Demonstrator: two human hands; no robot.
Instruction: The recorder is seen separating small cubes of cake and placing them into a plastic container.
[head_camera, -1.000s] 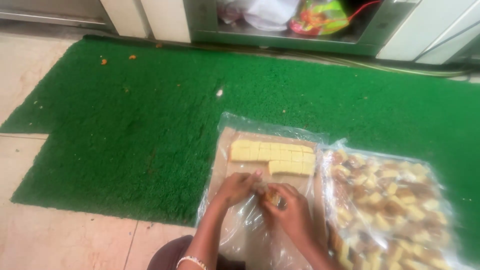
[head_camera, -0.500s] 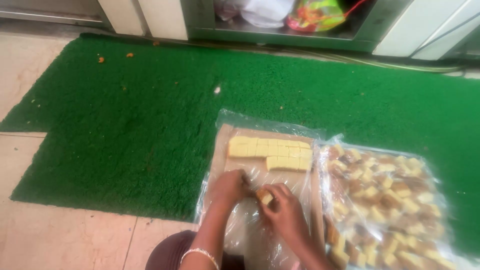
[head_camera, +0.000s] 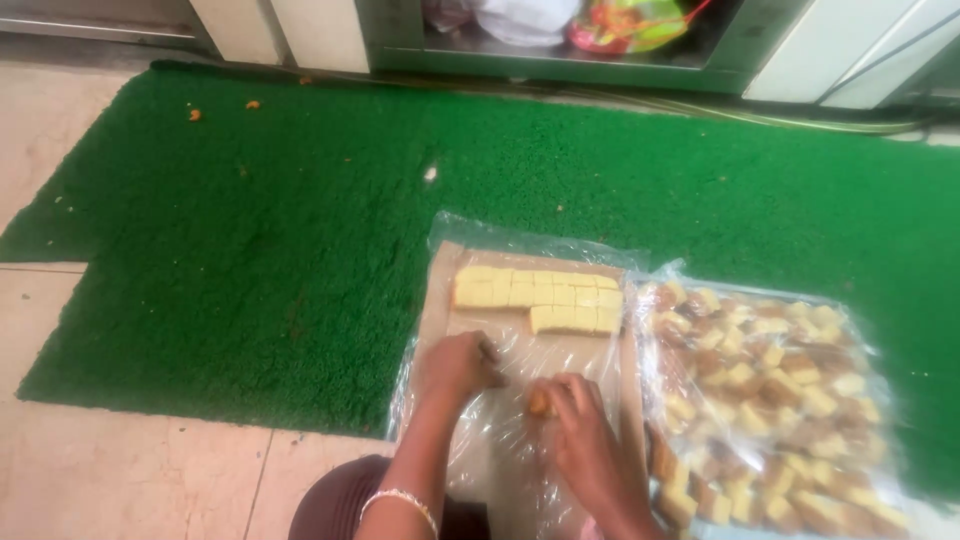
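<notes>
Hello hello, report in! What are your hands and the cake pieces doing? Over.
Left hand closed, resting on the plastic sheet. Right hand pinching a brown piece. Yellow squares lined up ahead. Nothing blocking.

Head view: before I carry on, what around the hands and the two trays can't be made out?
- Right hand: a small brown piece shows at its fingertips, the rest covered by the fingers.
- Left hand: curled on the plastic sheet; whether it holds anything is hidden.
- Tray of brown and yellow pieces: glare on its plastic blurs them; the bottom edge cuts it off.
- Shelf contents: cut off by the top edge.
</notes>
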